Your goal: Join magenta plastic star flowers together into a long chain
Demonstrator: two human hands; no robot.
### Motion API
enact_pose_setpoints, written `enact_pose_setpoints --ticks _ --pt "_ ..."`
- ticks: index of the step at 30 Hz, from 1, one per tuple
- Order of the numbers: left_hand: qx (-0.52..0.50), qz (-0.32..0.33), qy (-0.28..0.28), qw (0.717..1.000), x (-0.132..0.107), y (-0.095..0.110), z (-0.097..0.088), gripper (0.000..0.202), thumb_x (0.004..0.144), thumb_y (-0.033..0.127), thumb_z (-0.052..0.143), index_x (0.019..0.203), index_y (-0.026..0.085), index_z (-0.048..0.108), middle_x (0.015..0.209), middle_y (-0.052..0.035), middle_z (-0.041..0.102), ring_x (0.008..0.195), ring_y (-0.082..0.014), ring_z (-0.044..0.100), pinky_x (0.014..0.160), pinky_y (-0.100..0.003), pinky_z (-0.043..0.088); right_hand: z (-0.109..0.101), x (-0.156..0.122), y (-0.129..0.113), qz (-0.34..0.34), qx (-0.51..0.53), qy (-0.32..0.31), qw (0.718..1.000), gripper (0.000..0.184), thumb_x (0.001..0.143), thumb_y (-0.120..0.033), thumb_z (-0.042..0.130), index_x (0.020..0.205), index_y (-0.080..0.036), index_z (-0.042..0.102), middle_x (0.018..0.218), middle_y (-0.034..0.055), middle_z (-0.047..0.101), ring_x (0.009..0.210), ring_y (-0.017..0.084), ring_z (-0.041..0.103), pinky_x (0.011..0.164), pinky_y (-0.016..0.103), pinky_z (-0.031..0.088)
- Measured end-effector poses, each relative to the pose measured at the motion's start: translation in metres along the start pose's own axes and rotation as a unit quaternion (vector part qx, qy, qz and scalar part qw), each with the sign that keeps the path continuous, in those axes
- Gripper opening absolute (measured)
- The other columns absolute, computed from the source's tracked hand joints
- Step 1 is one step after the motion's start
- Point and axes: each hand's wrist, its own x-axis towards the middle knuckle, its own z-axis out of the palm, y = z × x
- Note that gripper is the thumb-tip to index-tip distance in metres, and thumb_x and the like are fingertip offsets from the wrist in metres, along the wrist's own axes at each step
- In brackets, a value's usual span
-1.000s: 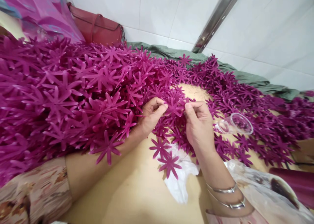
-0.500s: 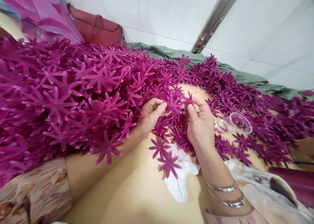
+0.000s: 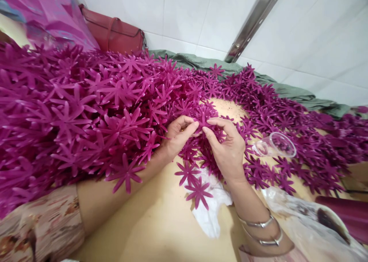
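A magenta, star-shaped artificial flower (image 3: 202,118) with several narrow petals is pinched between my two hands, in front of the heap. My left hand (image 3: 178,135) grips its left side with thumb and index finger. At its right side the thumb and index finger of my right hand (image 3: 228,149) close on the petals. Whether one layer or two lie stacked there, I cannot tell. Two loose flowers, an upper one (image 3: 187,172) and a lower one (image 3: 199,193), lie below my hands, partly over a crumpled white tissue (image 3: 211,216).
A big heap of magenta flowers (image 3: 71,116) covers the left; darker ones (image 3: 273,101) spread right. A clear plastic cup (image 3: 266,146) lies on its side there. Plastic wrapping (image 3: 299,212) is at lower right. A red handbag (image 3: 112,30) and green cloth (image 3: 192,61) sit by the tiled wall.
My right hand has moved left, bringing its small flower against the one in my left hand. Both hands now meet at the same flower. My left hand has barely shifted.
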Motion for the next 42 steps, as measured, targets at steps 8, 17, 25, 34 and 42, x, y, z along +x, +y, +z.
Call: enact_pose_setpoints --ticks 8,17,25,34,42 --pt "0.037 0.028 -0.018 0.999 0.001 -0.003 -0.001 0.023 0.076 0.033 0.083 0.079 0.016 0.069 0.076 0.0017 0.067 0.073 -0.0091 0.061 0.074 -0.022 0.051 0.004 0.002 0.006 0.160 0.227 -0.005 0.961 0.040 0.080 -0.024 0.082 0.115 -0.025 0.063 0.089 -0.0035 0.070 0.082 0.013 0.068 0.083 0.028 0.057" --pt "0.074 0.044 -0.028 0.996 0.001 0.000 -0.001 0.022 0.077 0.033 0.083 0.085 0.017 0.071 0.074 0.0024 0.065 0.070 -0.0098 0.058 0.073 -0.024 0.048 0.001 0.001 0.011 0.141 0.195 -0.014 0.971 0.015 0.083 -0.026 0.081 0.094 -0.023 0.071 0.087 -0.0024 0.071 0.082 0.014 0.065 0.080 0.028 0.052" --pt "0.059 0.049 -0.062 0.995 0.004 -0.008 -0.004 0.028 0.075 0.034 0.085 0.086 0.016 0.067 0.080 0.0012 0.068 0.075 -0.0100 0.062 0.076 -0.024 0.051 0.002 0.000 0.009 0.179 0.220 -0.065 0.957 0.015 0.091 -0.035 0.072 0.089 -0.022 0.065 0.081 -0.0030 0.062 0.075 0.014 0.055 0.073 0.028 0.045" --pt "0.064 0.048 -0.080 0.994 0.003 -0.009 -0.005 0.024 0.079 0.030 0.082 0.090 0.015 0.067 0.082 0.0002 0.068 0.076 -0.0104 0.063 0.077 -0.024 0.052 -0.001 -0.001 -0.006 0.146 0.116 -0.073 0.980 0.026 0.100 -0.035 0.058 0.078 -0.022 0.055 0.071 -0.0043 0.050 0.068 0.013 0.046 0.065 0.027 0.037" --pt "0.044 0.050 -0.066 0.996 0.003 -0.005 -0.004 0.025 0.079 0.031 0.083 0.089 0.016 0.065 0.081 0.0022 0.067 0.075 -0.0095 0.063 0.077 -0.024 0.053 -0.001 0.000 -0.006 0.107 0.051 -0.094 0.989 0.035 0.102 -0.033 0.051 0.069 -0.022 0.048 0.071 -0.0032 0.050 0.068 0.013 0.047 0.067 0.028 0.037"
